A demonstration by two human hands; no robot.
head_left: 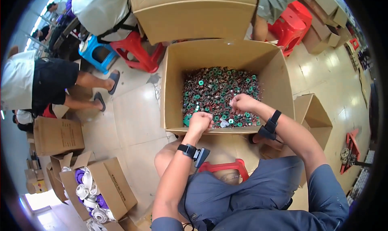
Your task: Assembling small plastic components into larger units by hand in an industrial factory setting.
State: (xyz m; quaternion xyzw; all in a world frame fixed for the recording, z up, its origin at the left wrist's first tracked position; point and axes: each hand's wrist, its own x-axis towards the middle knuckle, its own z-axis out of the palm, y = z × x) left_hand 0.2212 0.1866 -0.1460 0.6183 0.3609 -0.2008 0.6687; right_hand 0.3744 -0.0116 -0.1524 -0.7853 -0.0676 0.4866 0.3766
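Observation:
A large open cardboard box (198, 53) stands in front of my knees. Across its bottom lies a thick layer of small mixed parts (218, 85), green rings among many tiny reddish-brown and metallic pieces. Over the near left of this layer, my left hand (201, 122) has its fingers curled closed; whatever they hold is hidden. My right hand (245, 104) hovers further right and deeper in, thumb and fingers pinched together at a tiny pale bit too small to name. Between the hands, near the front wall, a crumpled whitish scrap (224, 123) rests on the parts. Both wrists wear black straps with small devices.
Beyond the box stands another big carton (194, 21), with seated people on either side. Red stools (137, 51) and a blue stool (97, 53) are behind. Lower left, a carton (117, 182) holds white and purple rolls. A red metal frame (350, 152) sits far right.

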